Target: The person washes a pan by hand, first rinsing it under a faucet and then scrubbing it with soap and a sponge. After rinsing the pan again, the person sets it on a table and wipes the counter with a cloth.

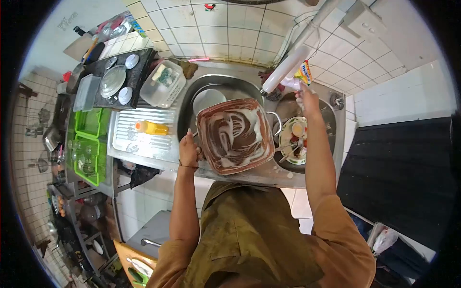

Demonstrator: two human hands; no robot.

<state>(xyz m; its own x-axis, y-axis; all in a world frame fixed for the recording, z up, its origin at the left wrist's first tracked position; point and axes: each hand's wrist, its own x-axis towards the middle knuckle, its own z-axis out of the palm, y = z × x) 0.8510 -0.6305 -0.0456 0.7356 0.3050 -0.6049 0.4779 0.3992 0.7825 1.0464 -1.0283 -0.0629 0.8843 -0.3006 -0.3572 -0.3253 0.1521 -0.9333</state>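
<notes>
A square reddish-brown pan (230,137), its inside smeared with white suds, is tilted over the front of the sink. My left hand (189,150) grips the pan at its left side, thumb up along the edge. A metal loop handle (275,123) sticks out on the pan's right. My right hand (306,99) is raised over the right basin, fingers curled, close to a pale tap fitting (291,82) and a yellow packet (304,72). What its fingers hold, if anything, is hidden.
The left basin (185,96) holds a round pale bowl (209,100). In the right basin sits a plate (285,132) with food scraps and cutlery. A yellow bottle (152,128) lies on the ribbed drainboard (134,144). A plastic tub (165,91) with a sponge and green racks (89,158) stand leftward.
</notes>
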